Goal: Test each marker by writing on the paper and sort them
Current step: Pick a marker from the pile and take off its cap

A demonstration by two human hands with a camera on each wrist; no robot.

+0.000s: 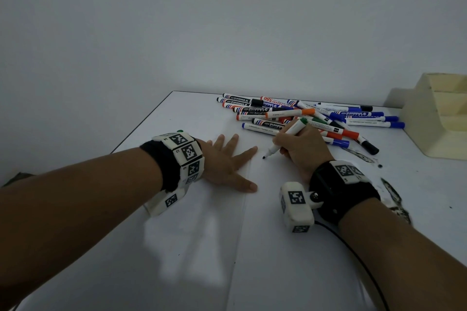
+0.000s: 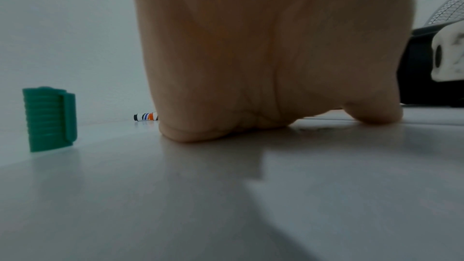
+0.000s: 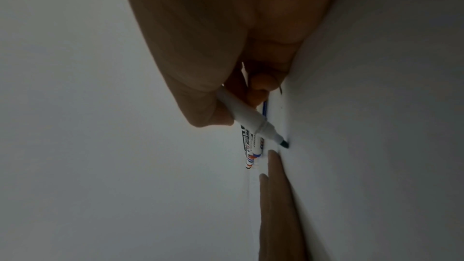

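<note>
My right hand grips an uncapped white marker with a green end, its dark tip touching the white paper. In the right wrist view the same marker is pinched between thumb and fingers, tip on the sheet. My left hand lies flat with fingers spread, pressing the paper just left of the tip. The green cap stands upright on the table left of that hand. A pile of several markers, blue, black, orange and green, lies behind my right hand.
A cream stepped holder with compartments stands at the right edge of the white table. Dark smudges mark the table right of my right wrist. A black cable runs from the wrist camera. The wall is close behind.
</note>
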